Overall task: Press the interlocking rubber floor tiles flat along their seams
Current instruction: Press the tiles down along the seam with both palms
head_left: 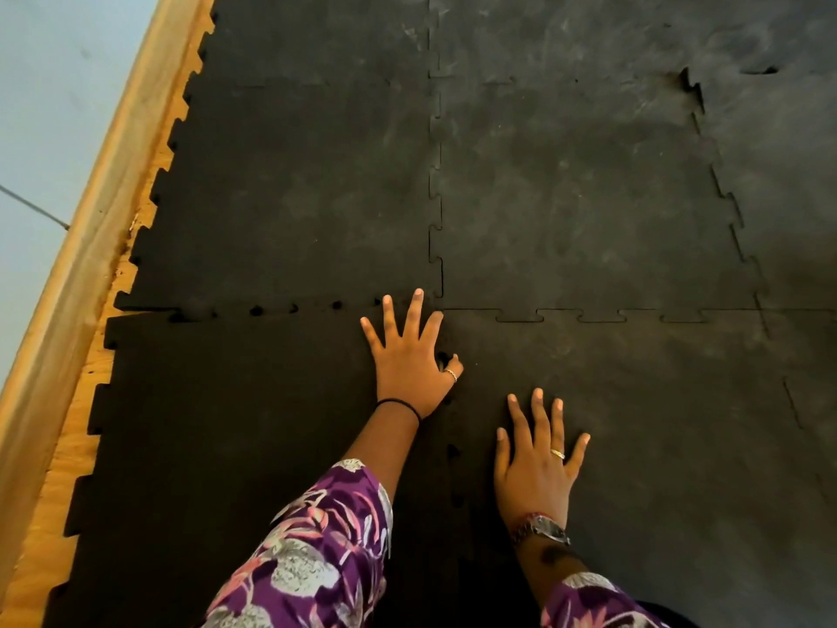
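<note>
Black interlocking rubber floor tiles [290, 197] lay jigsawed together on the floor beside a pale wooden skirting board [77, 247], and the pressing looked to be partway done: the seam ahead of the left hand [410, 360] showed small open gaps between its tabs, as did the seam running between the two hands. The left hand lay flat with fingers splayed near the four-tile corner, and the right hand [536, 464] lay flat, nearer the body, each grip released and holding nothing. Next, I judged, firm downward palm pressure along those gapped tabs was needed.
</note>
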